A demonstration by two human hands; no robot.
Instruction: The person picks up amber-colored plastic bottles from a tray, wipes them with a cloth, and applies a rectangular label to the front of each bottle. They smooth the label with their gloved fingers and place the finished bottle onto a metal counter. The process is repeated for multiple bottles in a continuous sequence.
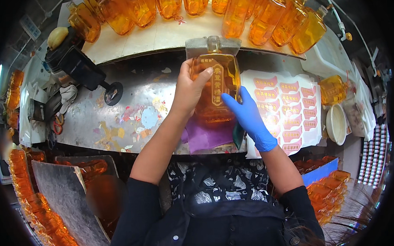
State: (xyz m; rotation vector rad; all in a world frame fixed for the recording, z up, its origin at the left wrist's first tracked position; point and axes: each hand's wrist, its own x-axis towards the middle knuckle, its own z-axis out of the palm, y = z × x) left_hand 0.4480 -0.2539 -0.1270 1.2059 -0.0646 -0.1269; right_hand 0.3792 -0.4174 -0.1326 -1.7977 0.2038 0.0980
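Note:
An amber glass bottle (207, 109) with a clear neck and gold lettering on its front stands or leans in the middle of the bench, between both my hands. My bare left hand (190, 88) grips its left side, thumb laid across the front face. On the lower right, my right hand (249, 117), in a blue glove, has its thumb on the front and its fingers along the side edge. A purple cloth (208, 139) lies under the bottle's base. Behind the bottle's neck is a grey padded piece (196, 46). A dark green object (238, 135) shows below my right hand.
Amber bottles (234, 17) line the pale shelf (159, 39) at the back. Sheets of pink and gold labels (287, 107) lie right of my glove. A black device (73, 62) with a round end stands left. A white basket (336, 123) sits far right. More bottles (331, 192) stand below.

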